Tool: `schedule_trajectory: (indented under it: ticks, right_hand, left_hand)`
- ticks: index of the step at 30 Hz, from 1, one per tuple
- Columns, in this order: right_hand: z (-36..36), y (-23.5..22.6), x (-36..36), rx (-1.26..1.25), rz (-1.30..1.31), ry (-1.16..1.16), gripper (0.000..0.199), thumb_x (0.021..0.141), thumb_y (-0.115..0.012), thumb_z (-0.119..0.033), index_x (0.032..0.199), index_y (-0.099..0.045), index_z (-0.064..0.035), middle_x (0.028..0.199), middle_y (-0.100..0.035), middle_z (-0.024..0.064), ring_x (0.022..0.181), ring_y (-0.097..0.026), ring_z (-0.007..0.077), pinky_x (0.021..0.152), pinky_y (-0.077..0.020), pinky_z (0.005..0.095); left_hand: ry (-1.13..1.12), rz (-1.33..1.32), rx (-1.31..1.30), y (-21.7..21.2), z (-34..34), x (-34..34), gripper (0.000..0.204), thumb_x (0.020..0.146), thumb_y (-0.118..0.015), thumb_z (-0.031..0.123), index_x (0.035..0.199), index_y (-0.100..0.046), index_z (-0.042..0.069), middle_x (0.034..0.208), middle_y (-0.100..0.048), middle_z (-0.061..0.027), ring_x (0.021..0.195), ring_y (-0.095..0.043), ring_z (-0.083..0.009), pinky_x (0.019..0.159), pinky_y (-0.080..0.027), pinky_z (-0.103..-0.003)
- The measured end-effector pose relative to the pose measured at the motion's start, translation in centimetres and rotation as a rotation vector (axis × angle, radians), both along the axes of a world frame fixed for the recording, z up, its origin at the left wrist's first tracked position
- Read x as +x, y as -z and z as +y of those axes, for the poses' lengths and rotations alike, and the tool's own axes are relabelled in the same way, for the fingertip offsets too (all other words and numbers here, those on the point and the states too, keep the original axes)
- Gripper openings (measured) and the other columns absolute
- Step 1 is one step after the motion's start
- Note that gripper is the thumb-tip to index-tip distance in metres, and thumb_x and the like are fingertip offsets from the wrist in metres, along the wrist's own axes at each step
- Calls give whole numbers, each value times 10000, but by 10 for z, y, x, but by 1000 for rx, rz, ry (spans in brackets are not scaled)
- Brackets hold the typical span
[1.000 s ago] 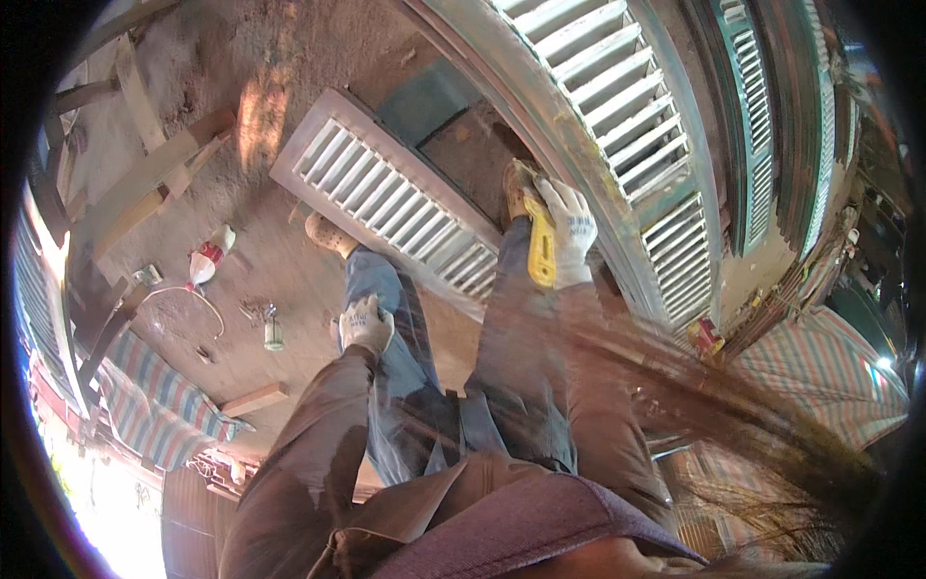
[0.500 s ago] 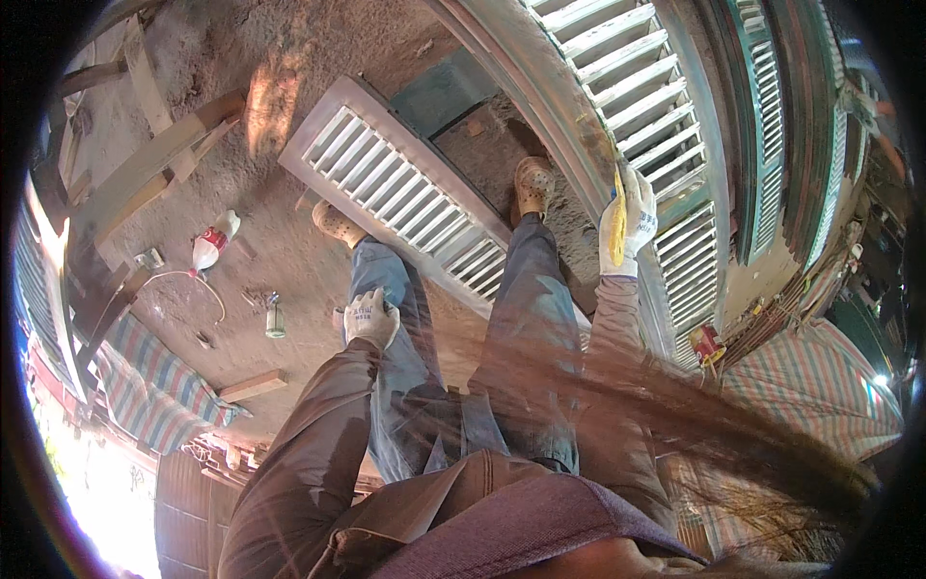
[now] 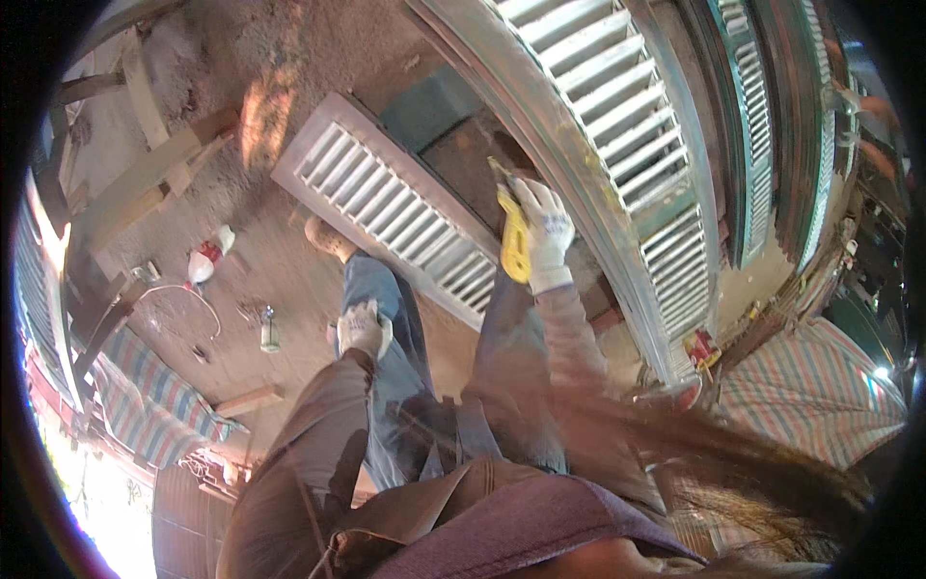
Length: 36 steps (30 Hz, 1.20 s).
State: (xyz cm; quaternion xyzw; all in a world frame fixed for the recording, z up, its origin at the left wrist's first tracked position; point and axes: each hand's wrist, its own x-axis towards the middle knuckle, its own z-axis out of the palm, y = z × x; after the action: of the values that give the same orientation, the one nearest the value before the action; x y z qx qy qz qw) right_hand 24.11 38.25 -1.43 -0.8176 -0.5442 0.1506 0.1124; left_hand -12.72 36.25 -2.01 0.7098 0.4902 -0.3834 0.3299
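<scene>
- Dusty workshop floor (image 3: 289, 58) carries a white louvred shutter (image 3: 395, 207), lying flat near my feet.
- My right hand (image 3: 545, 232), gloved, has its fingers wrapped around a yellow tool (image 3: 514, 246), held up against the tall grey-green shutter (image 3: 598, 145), probably to work its frame.
- My left hand (image 3: 364, 326) rests on my knee, fingers loosely curled, seemingly bracing me.

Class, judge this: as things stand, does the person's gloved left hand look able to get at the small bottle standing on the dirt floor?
Probably yes: the left hand rests on the knee, and bare floor lies between it and the small bottle.
</scene>
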Motion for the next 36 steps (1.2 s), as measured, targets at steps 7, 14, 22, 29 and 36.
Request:
schedule_trajectory:
  ticks: [7,14,22,29,36]
  right_hand:
    - [42,-15,39,5,-309,82,520,742,-718,-182,1251,-614,-157,1179,-607,56,1080,-581,269,894,-500,398]
    - [-17,25,5,-77,-393,-91,520,745,-650,-120,1261,-604,-155,1235,-565,59,1126,-541,301,945,-466,433]
    - [-55,-52,-14,-44,-78,157,328,820,-668,-77,1148,-666,-82,1101,-650,124,991,-636,321,847,-513,400]
    - [0,-55,58,-23,378,67,340,918,-598,-99,1248,-600,-21,1130,-659,191,1046,-619,383,855,-502,407]
    - [-7,-11,117,-148,651,109,341,977,-569,-177,1265,-591,3,1156,-656,59,1066,-583,160,957,-436,301]
  left_hand:
    - [-44,-23,-30,-9,5,1,374,809,-555,256,1126,-644,78,1076,-682,-135,1024,-623,-322,889,-489,-436]
    - [-60,-62,-71,-7,8,5,394,813,-561,283,1143,-627,78,1131,-660,-151,1068,-606,-323,932,-463,-456]
    - [-111,-95,13,-3,-1,0,369,804,-572,278,1117,-631,91,1094,-665,-137,1050,-611,-316,923,-465,-462]
    - [-52,-27,-40,-13,10,5,347,797,-568,266,1076,-637,71,1044,-680,-140,1014,-632,-320,876,-495,-449]
    - [-47,20,-79,-12,9,18,349,802,-564,266,1093,-636,87,1069,-673,-128,1054,-613,-303,917,-467,-448]
